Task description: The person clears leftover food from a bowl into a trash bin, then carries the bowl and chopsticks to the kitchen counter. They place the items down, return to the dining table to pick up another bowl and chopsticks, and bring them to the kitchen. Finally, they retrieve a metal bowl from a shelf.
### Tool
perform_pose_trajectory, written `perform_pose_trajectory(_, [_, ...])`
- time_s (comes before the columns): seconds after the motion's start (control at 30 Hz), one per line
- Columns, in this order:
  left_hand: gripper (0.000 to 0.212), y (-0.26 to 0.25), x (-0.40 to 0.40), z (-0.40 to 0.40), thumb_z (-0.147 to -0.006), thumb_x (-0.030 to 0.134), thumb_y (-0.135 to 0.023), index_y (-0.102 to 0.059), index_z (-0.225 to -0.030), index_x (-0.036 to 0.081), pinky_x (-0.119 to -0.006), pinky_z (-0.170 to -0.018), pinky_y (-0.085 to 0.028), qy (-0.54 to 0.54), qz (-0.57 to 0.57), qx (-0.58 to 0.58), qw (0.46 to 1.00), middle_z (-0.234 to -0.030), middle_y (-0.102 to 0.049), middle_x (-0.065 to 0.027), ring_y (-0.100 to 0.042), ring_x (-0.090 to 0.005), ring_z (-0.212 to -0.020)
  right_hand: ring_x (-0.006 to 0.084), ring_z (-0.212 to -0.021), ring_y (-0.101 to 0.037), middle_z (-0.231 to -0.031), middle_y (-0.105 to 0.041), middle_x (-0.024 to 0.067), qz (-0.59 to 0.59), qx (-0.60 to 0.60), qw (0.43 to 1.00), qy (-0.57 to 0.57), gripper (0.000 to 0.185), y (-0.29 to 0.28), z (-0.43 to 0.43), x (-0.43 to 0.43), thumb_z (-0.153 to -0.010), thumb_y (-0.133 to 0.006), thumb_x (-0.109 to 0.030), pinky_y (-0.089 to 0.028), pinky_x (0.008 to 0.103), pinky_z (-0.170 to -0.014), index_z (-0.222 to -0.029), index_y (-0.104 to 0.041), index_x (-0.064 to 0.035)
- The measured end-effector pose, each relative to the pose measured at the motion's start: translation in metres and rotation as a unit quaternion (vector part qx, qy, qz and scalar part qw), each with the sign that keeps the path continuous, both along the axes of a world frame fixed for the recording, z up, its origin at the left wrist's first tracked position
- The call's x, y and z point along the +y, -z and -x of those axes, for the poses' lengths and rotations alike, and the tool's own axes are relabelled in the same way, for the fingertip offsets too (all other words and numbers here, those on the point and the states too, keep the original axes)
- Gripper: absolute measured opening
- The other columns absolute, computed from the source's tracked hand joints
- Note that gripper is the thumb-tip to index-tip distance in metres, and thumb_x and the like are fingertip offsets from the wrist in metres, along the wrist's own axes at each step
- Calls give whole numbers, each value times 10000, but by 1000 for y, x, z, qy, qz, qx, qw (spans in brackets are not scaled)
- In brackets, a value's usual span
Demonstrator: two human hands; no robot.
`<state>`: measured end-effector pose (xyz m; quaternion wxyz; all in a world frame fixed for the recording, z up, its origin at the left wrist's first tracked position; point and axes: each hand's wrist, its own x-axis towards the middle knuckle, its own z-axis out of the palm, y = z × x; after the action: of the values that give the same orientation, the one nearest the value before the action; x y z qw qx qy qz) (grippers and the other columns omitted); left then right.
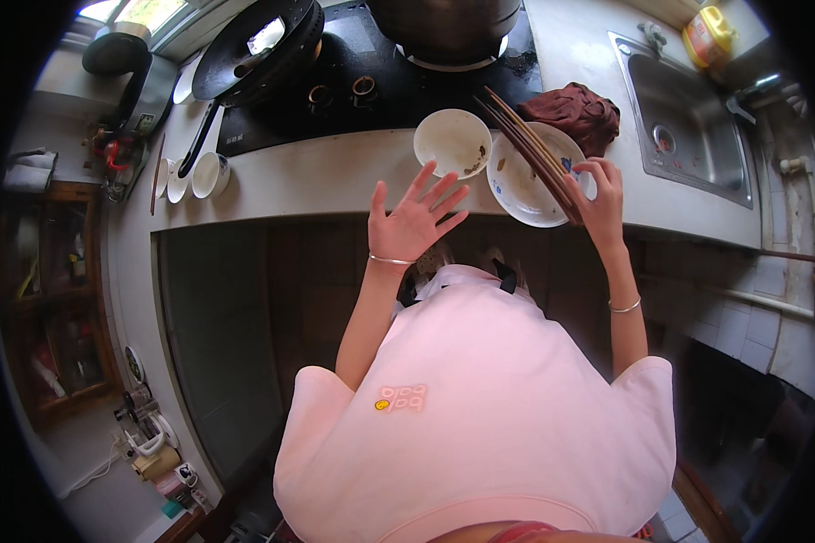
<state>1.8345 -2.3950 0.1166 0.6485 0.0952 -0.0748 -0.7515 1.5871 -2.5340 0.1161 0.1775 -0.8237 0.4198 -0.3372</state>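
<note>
My left hand point(407, 220) is raised with its fingers spread, in front of the counter edge and just below a white bowl point(445, 136) with brown food bits inside. My right hand point(601, 200) grips a bundle of several wooden chopsticks point(533, 149), dark and light brown, near their lower ends. They slant up and left across a white plate point(516, 193) with blue marks and food residue. The plate slightly overhangs the counter's front edge. Behind it lies a crumpled dark red cloth point(574, 115).
A black cooktop point(272, 122) carries a wok point(251, 58) with a spatula, plus a large dark pot point(445, 24). Small white cups point(210, 175) stand at the left. At the right are a steel sink point(696, 122) and a yellow bottle point(708, 37).
</note>
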Motion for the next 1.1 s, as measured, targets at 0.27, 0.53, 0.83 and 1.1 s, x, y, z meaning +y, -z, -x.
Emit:
perform_pose_trajectory(0.27, [602, 3, -34, 29, -829, 525, -186, -219, -1296, 146, -429, -983, -161, 52, -12, 105, 993, -1339, -224, -51, -224, -225, -1222, 268, -1082, -357, -1066, -469, 73, 50, -60, 982, -173, 154, -27, -128, 20, -595, -628, -192, -256, 473, -892, -564, -549, -63])
perform_pose_trajectory(0.53, [548, 20, -49, 38, -845, 460, -210, -229, -1293, 145, -431, -984, -154, 59, -5, 208, 976, -1344, -215, -68, -217, -235, -1227, 299, -1235, -151, -1271, -305, 72, 69, 90, 975, -190, 128, -19, -131, 10, -625, -593, -202, -93, 647, -891, -612, -589, -74])
perform_pose_trajectory(0.83, [676, 21, -63, 53, -806, 579, -145, -209, -1295, 116, -397, -977, -184, 111, -54, 187, 975, -1325, -247, -71, -247, -232, -1209, 298, -1228, -174, -1224, -361, 85, 54, 123, 988, -80, 185, -14, -107, 7, -665, -586, -257, -90, 649, -893, -778, -632, -118])
perform_pose_trajectory(1.1, [663, 17, -65, 57, -787, 615, -200, -257, -1278, 173, -399, -979, -190, 117, -20, 106, 987, -1312, -283, -15, -269, -197, -1199, 264, -1217, -220, -1172, -439, -2, -93, 157, 964, -193, 152, -6, -103, 0, -747, -539, -220, -60, 634, -906, -818, -629, -120])
